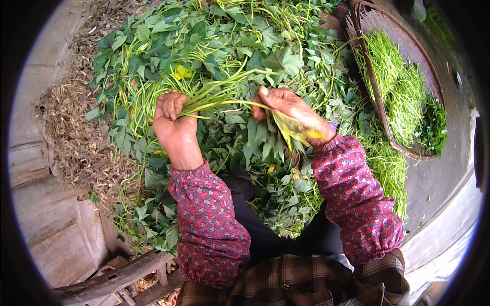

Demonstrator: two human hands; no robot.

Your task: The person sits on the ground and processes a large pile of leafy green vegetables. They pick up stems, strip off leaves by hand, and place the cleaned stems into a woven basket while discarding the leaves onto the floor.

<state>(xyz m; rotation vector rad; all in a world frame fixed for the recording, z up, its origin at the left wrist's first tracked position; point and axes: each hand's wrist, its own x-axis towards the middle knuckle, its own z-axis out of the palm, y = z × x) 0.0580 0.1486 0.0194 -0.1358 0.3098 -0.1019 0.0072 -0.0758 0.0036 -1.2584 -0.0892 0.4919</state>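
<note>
My left hand [176, 122] is closed around a bunch of green leaf stalks [214, 93], whose ends fan out towards the right. One yellowish stalk stretches from the bunch across to my right hand [289, 109], which pinches it near its leaf. That wilted, yellow-edged leaf [289, 130] hangs beneath my right palm. Both hands are over a large heap of leafy green vines [245, 38], which look like sweet potato vines. A bright yellow leaf [183, 72] lies just above my left hand.
At the right, a round woven basket [419, 28] holds cut green stalks [402, 88] and small dark green leaves [432, 122]. More cut stalks [386, 172] lie below it. Dry brown husks or pods [76, 118] are piled along the left wall. A wooden frame [126, 271] stands at lower left.
</note>
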